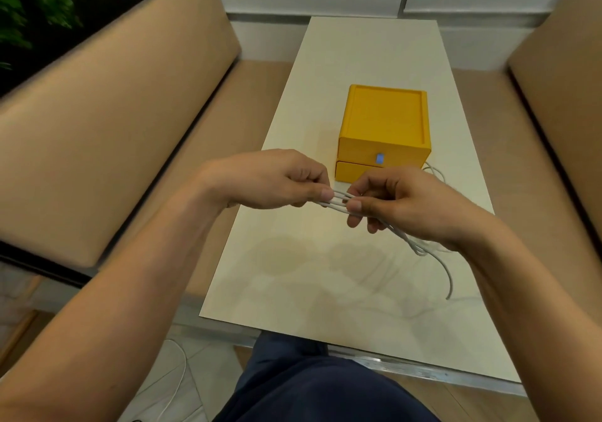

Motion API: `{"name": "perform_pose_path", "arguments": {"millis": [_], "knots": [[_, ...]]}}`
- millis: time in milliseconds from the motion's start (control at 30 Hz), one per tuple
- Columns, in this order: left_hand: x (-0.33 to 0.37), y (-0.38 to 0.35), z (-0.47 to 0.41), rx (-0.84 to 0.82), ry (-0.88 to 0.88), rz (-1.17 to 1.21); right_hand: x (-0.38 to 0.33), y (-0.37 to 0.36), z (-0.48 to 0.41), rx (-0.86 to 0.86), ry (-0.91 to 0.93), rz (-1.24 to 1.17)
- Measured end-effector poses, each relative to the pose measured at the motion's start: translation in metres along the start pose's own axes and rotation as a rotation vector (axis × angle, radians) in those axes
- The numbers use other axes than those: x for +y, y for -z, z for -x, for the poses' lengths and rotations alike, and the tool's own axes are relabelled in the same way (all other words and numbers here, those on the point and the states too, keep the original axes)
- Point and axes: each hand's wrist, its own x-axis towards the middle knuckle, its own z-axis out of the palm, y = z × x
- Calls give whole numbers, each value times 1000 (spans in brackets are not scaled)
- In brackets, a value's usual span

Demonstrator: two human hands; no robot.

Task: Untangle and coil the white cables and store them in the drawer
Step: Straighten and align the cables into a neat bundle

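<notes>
Above the cream table (pixel 325 275), my left hand (pixel 277 180) and my right hand (pixel 400 200) both pinch a bundle of white cable strands (pixel 338 201) stretched between them. From under my right hand the loose end of the cable (pixel 446 271) hangs and curves down over the table's right side. Behind my hands stands a yellow drawer box (pixel 384 118) with a small blue tab on its upper drawer. Its lower drawer (pixel 348 172) sits slightly pulled out. More white cable (pixel 435 172) lies beside the box's right corner.
Tan cushioned benches flank the table on the left (pixel 114 112) and right (pixel 560 96). Another white cord (pixel 177 376) lies on the floor at lower left. My dark trouser leg (pixel 309 385) is below the table's near edge.
</notes>
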Motion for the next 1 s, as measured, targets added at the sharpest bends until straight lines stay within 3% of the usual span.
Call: {"name": "perform_pose_path", "arguments": {"millis": [167, 300, 467, 633, 800, 933, 1000], "knots": [[2, -2, -2, 24, -20, 0, 4, 6, 1, -61, -6, 219], [-1, 8, 0, 123, -63, 28, 16, 3, 2, 271, 59, 515], [-5, 18, -1, 162, -97, 35, 17, 13, -3, 346, 130, 581], [-26, 23, -3, 198, -83, 187, 37, 41, 8, 116, 41, 150], [-26, 3, -12, 107, -102, 255, 33, 78, 27, 139, 78, 387], [-12, 2, -20, 170, -185, 385, 9, 111, 45, 427, 276, 593], [-7, 4, -25, 221, -197, 351, 21, 109, 30, 377, 141, 582]]}}
